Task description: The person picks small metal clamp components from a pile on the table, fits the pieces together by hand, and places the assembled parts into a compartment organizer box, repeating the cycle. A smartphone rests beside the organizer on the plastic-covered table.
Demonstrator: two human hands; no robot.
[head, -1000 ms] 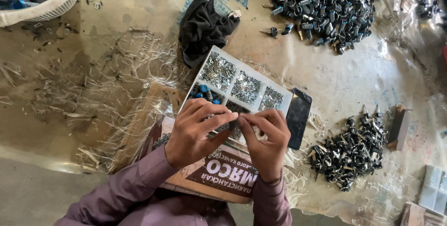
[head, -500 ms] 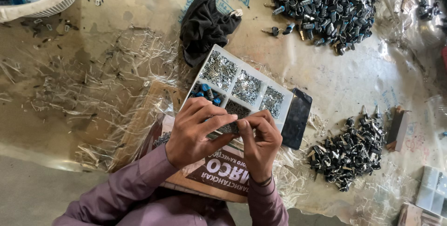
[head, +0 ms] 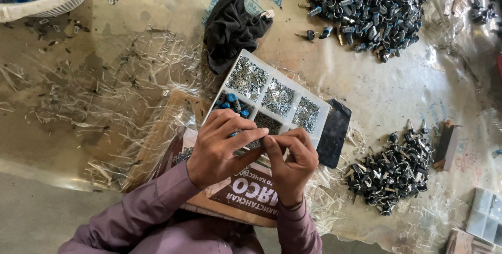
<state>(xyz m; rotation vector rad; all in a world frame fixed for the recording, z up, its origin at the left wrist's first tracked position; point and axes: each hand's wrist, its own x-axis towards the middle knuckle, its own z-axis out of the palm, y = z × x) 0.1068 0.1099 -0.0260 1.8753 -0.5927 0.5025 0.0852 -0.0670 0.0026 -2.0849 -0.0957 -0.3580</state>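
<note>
Left hand [head: 222, 147]: curled over the near edge of the white plastic compartment tray [head: 325, 111], fingers bent around a small part that the knuckles mostly hide; what kind of part it is cannot be told. Right hand [head: 292, 162]: fingertips pinched together against the left hand's fingers, meeting at that same small part just above the tray's near compartments. Both hands therefore closed in a fine pinch, neither released. Tray: rests on a printed brown cardboard box [head: 246, 194] in front of the person, compartments filled with small silvery metal pieces and, in one near-left compartment, blue-capped pieces [head: 232, 102]. Black flat phone-like slab [head: 334, 132]: touching the tray's right side. Black crumpled cloth [head: 230, 29]: just beyond the tray's far corner. Large heap of dark metal lock parts [head: 366, 5]: far right. Smaller heap of similar dark parts [head: 389, 173]: near right, well apart from the hands. White plastic basket [head: 57, 0]: far left corner. Surface: floor covered in wrinkled clear plastic sheeting [head: 104, 102]. Handling note, as a judgement: work of this fineness is best kept directly over the tray so a dropped piece falls back into a compartment instead of the sheeting; the wrists should stay braced on the box, with only the fingertips turning, and the tray left level.
</note>
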